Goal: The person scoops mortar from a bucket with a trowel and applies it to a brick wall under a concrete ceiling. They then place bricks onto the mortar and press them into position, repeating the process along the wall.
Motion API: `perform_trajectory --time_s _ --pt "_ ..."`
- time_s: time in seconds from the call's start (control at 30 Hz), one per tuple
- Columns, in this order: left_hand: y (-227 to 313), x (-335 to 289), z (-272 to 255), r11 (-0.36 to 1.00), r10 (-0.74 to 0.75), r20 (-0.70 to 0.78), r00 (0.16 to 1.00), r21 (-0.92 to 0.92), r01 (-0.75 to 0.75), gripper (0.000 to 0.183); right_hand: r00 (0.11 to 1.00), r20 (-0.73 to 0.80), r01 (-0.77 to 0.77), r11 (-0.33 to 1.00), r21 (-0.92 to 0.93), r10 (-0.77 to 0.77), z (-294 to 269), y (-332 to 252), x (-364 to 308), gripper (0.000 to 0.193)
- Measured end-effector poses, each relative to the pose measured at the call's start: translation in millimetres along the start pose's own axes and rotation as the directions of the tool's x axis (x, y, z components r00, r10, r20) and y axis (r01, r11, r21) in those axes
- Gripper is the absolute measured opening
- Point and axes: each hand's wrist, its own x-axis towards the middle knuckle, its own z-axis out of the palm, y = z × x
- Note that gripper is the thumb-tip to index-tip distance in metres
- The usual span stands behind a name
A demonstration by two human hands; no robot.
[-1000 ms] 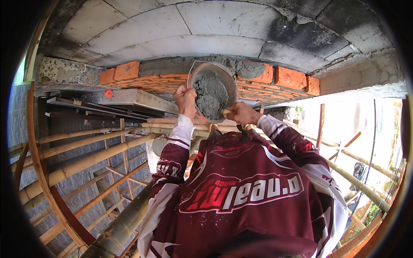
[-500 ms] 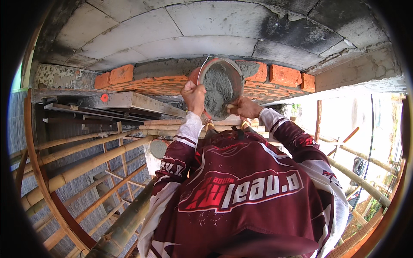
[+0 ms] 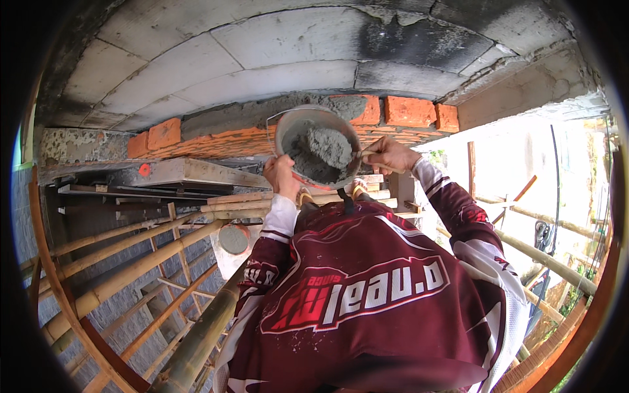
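Left hand [image 3: 282, 175]: closed on the near left rim of the bucket [image 3: 282, 133]; gripping the edge there, I judge, steadies it against the push of my other hand.
Right hand [image 3: 392, 156]: curled shut around the pale handle of the trowel [image 3: 366, 156], at the bucket's right edge; I hold it out sideways, probably so the blade reaches in over the lip.
Bucket's place: between my hands and slightly beyond them, mouth facing up toward me, which lets me see inside; whether anything underneath bears its weight, I cannot tell.
Mortar [image 3: 329, 147]: grey, inside the bucket, a lump heaped just left of my right hand; the blade seems to be under it, but is hidden.
Wire handle [image 3: 268, 128]: hanging outside the rim, beyond my left hand, so it leaves the mouth clear.
Red bricks [image 3: 410, 111]: along the wall top, beyond my right hand, well within reach, I think.
Grey bed [image 3: 223, 119]: spread on the wall top, beyond and left of my left hand.
Second container [image 3: 234, 240]: below and left of my left hand, apart from it, out of the way of both arms.
Bamboo poles [image 3: 134, 255]: farther left of that hand, crossing as a frame, presumably scaffolding.
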Motion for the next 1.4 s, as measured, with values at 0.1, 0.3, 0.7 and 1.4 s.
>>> perform_trajectory --time_s 0.1,0.3,0.7,1.4 --pt "-8 -4 -8 0.999 0.051 -0.111 0.993 -0.006 -0.052 0.022 0.990 -0.139 -0.039 0.998 -0.055 0.031 -41 8 -5 0.033" --pt "-14 -7 -31 0.997 0.074 -0.153 0.986 -0.005 -0.076 0.019 0.883 -0.414 -0.060 0.820 -0.569 -0.222 -118 47 16 0.044" --pt "3 9 -59 0.993 0.118 -0.173 0.978 0.050 -0.111 0.017 0.905 -0.328 -0.228 0.342 -0.911 -0.271 -38 32 0 0.045" --pt "77 22 -25 0.909 0.407 0.239 0.882 -0.012 -0.416 0.027 0.811 -0.139 -0.038 0.187 -0.982 -0.569 118 -128 23 0.018"
